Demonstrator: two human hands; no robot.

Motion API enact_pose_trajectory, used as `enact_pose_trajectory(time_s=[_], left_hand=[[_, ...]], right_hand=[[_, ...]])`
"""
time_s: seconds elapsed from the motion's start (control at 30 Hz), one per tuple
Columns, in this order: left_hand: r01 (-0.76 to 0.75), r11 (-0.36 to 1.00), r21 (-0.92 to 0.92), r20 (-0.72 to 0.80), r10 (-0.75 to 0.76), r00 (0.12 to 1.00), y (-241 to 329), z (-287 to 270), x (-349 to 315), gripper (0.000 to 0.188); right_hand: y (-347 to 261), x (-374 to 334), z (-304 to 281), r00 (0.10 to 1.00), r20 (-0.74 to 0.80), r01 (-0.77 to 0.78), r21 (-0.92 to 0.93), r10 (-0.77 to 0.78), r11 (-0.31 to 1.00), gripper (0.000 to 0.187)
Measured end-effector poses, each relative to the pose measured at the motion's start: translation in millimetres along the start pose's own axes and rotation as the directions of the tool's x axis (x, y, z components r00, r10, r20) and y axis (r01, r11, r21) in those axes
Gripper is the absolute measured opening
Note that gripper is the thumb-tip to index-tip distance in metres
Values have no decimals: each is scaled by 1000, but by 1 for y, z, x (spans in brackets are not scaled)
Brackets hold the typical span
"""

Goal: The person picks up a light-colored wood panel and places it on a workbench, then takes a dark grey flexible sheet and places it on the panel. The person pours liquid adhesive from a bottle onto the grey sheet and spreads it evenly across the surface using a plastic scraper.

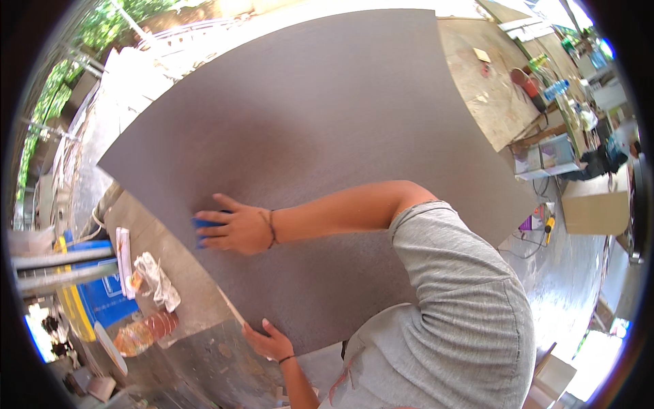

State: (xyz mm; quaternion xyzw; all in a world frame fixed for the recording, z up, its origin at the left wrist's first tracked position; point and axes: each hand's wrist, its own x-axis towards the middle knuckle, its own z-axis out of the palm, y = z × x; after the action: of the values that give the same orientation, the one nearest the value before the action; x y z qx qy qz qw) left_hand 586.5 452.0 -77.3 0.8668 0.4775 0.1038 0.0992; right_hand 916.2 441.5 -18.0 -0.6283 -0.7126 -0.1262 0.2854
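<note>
A large flat grey-brown panel (368, 102) fills the middle of the view, tilted across my body. My right arm reaches leftward over it. Under the fingers of my right hand (242, 230) lies a blue pad (208, 223), pressed against the panel near its left edge; most of the pad is covered by the hand, so its exact kind is hidden. At the panel's lower left edge, my left hand (271, 343) grips the rim, thumb on the upper face. A darker smudge shows on the surface beyond the right hand.
Left of the panel are a blue and yellow container (102, 293), a crumpled white cloth (157, 281) and a reddish-brown bottle (161, 326). At right stand a cardboard box (596, 208), a yellow-handled tool (549, 228) with a cable, and a plastic bottle (556, 89).
</note>
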Motion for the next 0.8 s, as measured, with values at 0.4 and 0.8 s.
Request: enact_pose_trajectory(time_s=[0.4, 0.8], left_hand=[[-1, 998, 62, 0, 1, 1000, -13, -1, 1, 53], [47, 998, 48, 35, -49, 998, 3, -3, 5, 53]], right_hand=[[214, -223, -127, 412, -29, -801, -488, 911, 347, 54], [158, -304, -245, 608, -405, -764, -532, 683, 364, 41]])
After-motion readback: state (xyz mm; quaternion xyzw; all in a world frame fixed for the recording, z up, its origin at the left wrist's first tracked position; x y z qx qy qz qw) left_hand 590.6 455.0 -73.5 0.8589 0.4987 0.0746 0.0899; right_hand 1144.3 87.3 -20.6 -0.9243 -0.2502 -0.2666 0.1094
